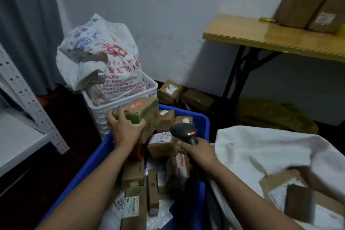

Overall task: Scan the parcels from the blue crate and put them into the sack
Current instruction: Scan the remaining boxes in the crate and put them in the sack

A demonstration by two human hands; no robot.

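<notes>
- A person's left hand [125,130] grips a green-taped box [143,111], fingers curled over its near edge, above the far-left corner of the blue crate [95,157].
- The right hand [202,152] is wrapped round a black scanner [183,131], red light glowing, over the crate's parcels [162,144].
- The white sack [261,153] lies open just right of the crate, cardboard showing inside.

Head view. One wide-angle camera, worn on the person's head, faces forward and down; the blue crate [95,158] lies close below the lens, the wall [177,15] stands farther off at top.
</notes>
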